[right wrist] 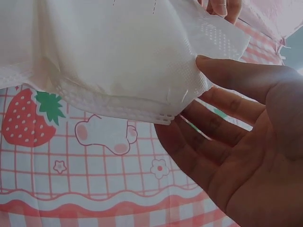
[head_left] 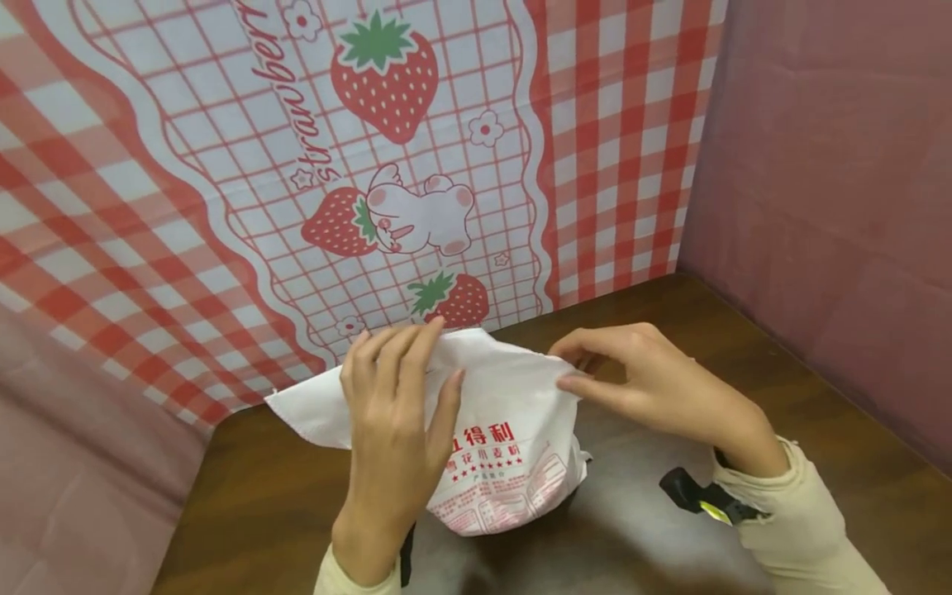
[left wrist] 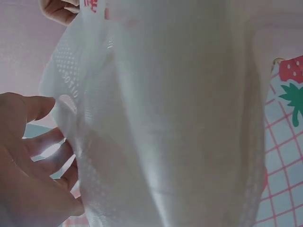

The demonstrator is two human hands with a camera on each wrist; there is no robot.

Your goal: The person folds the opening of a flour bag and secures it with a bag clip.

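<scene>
A white flour bag [head_left: 513,388] with red printed characters stands on the table in the head view, its lower part bulging and its top flat and creased. My left hand [head_left: 394,397] lies over its upper left part, fingers fairly straight and thumb spread apart. In the left wrist view, the left hand's fingertips touch the bag's edge beside a small hole. My right hand [head_left: 632,372] pinches the upper right corner. The right wrist view shows that thumb on one face of the bag [right wrist: 128,56] and the fingers [right wrist: 208,123] behind the edge.
The dark wooden table [head_left: 744,372] has a greyish sheen around the bag. Behind it hangs a red-and-white checked cloth [head_left: 617,149] with strawberry prints. Pink curtains [head_left: 825,182] close off both sides. A black wrist strap [head_left: 699,496] circles the right sleeve.
</scene>
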